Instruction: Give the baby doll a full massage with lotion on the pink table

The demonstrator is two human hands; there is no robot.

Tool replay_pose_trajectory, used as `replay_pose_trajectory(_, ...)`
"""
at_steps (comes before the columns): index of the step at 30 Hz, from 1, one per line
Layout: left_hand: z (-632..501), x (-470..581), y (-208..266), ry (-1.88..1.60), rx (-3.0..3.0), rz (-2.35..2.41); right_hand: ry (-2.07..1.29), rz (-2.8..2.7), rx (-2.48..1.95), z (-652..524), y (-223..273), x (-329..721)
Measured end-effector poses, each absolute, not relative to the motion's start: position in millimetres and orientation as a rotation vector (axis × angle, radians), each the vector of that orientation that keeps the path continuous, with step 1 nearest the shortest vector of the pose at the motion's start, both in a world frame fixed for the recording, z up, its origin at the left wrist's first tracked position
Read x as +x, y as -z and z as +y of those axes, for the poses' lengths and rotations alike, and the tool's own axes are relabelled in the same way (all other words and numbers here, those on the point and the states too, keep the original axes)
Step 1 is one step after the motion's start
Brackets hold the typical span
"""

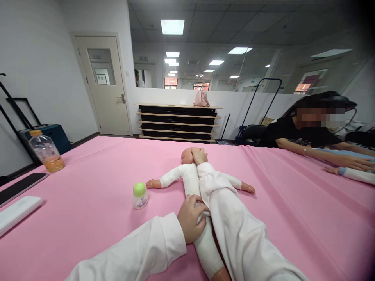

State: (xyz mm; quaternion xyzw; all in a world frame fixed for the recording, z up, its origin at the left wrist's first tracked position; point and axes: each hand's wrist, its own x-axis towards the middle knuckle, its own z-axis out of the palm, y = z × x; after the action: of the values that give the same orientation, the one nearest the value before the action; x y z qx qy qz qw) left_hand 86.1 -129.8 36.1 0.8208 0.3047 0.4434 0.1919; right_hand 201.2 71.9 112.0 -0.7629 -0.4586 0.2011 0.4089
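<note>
A baby doll [191, 179] in a white cloth body lies face-up across the pink cloth, arms spread wide and head pointing away from me. My left hand [191, 219] curls its fingers over the doll's hip at the top of a leg. Reaching along the body, my right hand [200, 155] has its fingers bent against the side of the doll's head, covering part of the face. My right sleeve hides much of the doll's right-hand side. Near the doll's left-side hand stands a small clear jar [140, 198] with a green lid.
On the pink-covered table [102, 195] at left are a bottle [48, 154] of amber liquid, a dark phone [22, 187] and a white oblong case [19, 212]. At right, a person [304, 136] in black leans over another doll [356, 175]. Shelving [178, 121] stands behind.
</note>
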Motion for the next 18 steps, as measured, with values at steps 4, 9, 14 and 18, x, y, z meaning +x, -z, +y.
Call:
replay_pose_trajectory(4,-129.5,87.9,-35.6,-1.261,2.298,0.857,-0.506,-1.155,-1.863,76.9,-102.5,213.5)
replay_pose_trajectory(9,-131.6,87.6,-35.6,-1.254,2.317,0.869,-0.5,-1.161,-1.852,79.5,-99.1,212.7)
replay_pose_trajectory(14,-130.7,87.3,-35.2,-1.265,2.336,0.866,-0.513,-1.172,-1.841,72.7,-103.3,207.4)
replay_pose_trajectory(18,-131.1,87.1,-37.0,-1.251,2.36,0.865,-0.526,-1.164,-1.848,67.7,-108.0,203.7)
